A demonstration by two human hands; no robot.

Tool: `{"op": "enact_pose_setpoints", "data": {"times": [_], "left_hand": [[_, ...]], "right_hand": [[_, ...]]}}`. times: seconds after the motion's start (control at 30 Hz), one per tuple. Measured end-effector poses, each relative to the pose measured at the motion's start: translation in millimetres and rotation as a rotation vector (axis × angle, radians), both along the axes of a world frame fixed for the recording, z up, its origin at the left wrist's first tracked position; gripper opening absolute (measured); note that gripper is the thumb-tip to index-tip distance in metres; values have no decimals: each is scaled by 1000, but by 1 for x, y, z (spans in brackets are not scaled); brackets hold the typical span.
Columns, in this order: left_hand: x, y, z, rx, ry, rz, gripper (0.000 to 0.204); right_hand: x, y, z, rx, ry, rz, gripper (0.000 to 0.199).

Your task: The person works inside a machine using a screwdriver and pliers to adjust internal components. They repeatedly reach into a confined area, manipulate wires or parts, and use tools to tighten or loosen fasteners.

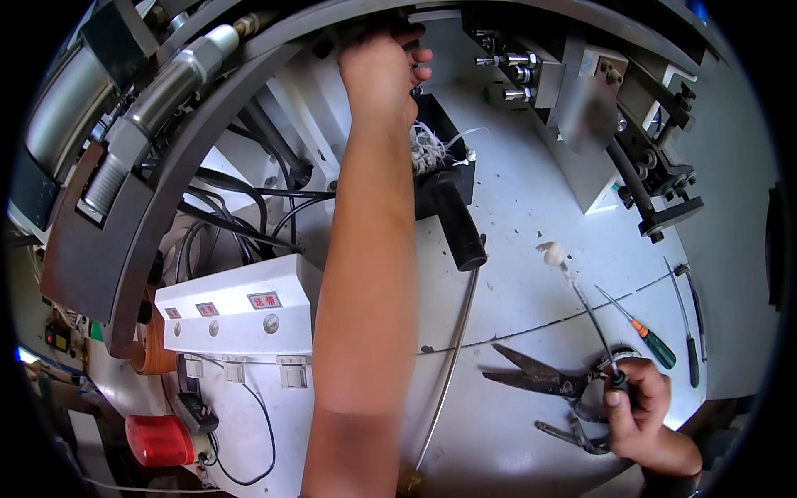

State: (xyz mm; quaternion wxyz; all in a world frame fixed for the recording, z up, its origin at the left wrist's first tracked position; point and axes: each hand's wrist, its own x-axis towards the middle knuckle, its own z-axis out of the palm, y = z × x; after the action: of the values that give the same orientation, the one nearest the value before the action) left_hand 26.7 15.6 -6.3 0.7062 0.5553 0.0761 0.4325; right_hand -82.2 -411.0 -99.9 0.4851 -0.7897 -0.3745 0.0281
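My left forearm reaches up through the middle of the view. At the top, my left hand (375, 73) is under the machine's dark curved frame (274, 41). Its fingers curl to the right, and what they close on is hidden. At the lower right, my right hand (643, 408) is shut on a thin metal rod with a dark handle (594, 319). A white wad (554, 256) clings to the rod's far tip. Large dark scissors (552, 378) lie beside my right hand, blades pointing left. A screwdriver (652, 339) with a green and orange handle lies just beyond it.
A black bin (465, 176) of tangled white thread stands behind a black tube-shaped part (461, 232). A long thin rod (451, 365) crosses the white table. Left are a white control box (237, 307), cables and a red lamp (158, 440). Metal machine brackets (656, 178) hang at upper right.
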Motion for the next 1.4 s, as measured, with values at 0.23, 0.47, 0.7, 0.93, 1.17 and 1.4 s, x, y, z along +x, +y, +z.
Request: {"op": "enact_pose_setpoints", "data": {"times": [0.23,0.47,0.7,0.93,1.17,1.4], "left_hand": [[37,54,4,-395,-239,-519,23],[46,65,15,-590,-280,-594,18],[49,55,17,-526,-391,-538,19],[43,50,21,-593,-343,-637,17],[70,62,21,-505,-426,-380,6],[65,18,20,-312,-486,4,7]], "right_hand": [[22,17,-8,-17,-7,60,16],[16,14,0,-12,143,68,25],[17,13,2,-12,196,82,24],[15,19,1,4,176,84,22],[16,15,2,-18,209,69,22],[18,12,-3,-5,186,69,21]]}}
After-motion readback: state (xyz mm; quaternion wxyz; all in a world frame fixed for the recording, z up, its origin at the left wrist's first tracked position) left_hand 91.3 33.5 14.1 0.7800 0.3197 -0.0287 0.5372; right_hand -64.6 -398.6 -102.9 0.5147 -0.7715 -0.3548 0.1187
